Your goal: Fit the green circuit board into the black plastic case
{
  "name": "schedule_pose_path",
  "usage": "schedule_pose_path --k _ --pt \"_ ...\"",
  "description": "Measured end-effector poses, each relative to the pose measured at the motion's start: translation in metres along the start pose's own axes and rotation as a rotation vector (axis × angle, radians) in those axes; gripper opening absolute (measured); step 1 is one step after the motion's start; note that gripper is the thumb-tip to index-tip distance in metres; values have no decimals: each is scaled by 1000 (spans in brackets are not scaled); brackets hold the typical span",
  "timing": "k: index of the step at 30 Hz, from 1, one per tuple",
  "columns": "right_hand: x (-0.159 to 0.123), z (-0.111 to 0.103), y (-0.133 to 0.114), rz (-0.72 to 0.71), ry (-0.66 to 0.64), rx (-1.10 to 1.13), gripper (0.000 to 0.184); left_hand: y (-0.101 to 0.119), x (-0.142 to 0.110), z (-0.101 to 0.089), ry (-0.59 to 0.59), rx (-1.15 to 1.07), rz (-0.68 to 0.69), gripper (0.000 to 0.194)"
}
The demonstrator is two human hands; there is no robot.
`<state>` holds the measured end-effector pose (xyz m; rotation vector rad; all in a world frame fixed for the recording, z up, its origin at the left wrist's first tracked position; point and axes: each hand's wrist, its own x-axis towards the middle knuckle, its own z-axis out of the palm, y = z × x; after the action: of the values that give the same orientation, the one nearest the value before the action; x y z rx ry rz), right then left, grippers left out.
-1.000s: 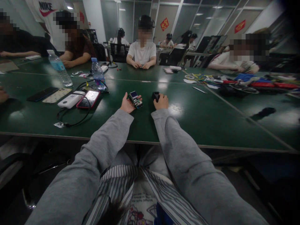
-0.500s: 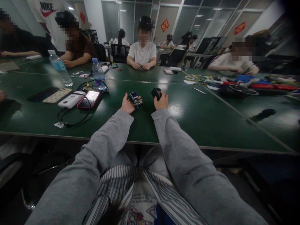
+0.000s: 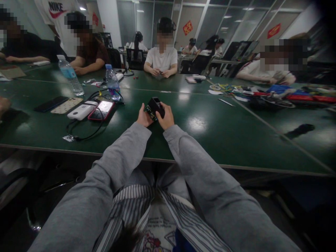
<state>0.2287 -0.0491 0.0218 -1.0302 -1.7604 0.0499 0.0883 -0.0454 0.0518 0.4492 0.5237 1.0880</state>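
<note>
My left hand [image 3: 143, 117] holds a green circuit board [image 3: 151, 112] above the table, its thumb up along the board's left side. A black plastic case [image 3: 156, 105] is in my right hand [image 3: 167, 117], fingers wrapped round its right side. The case lies over the upper right of the board and covers the small screen there. Whether case and board are joined or only touching, I cannot tell.
On the green table [image 3: 126, 140], a white power bank [image 3: 82, 110] with a black cable, phones [image 3: 102, 111] and two water bottles [image 3: 112, 82] stand left. Bundled cables [image 3: 283, 94] and a pen [image 3: 226, 102] lie right. Co-workers [image 3: 161, 59] sit opposite.
My right hand has moved left with the black case, bringing it from beside the circuit board to over it. My left hand stays about in place with the board.
</note>
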Motion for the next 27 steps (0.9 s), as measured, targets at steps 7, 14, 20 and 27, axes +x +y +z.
schedule_pose_path --k 7,14,20,27 --pt "-3 2 3 10 -163 50 66 2 -1 -1 6 76 -1 74" --pt "-4 -3 -4 49 -168 125 66 0 0 1 -10 147 15 60" --pt "-5 -1 -12 35 -137 88 61 -2 0 6 -6 108 89 53" --pt "-5 -1 -13 36 -100 103 68 -3 -1 11 -39 63 101 51"
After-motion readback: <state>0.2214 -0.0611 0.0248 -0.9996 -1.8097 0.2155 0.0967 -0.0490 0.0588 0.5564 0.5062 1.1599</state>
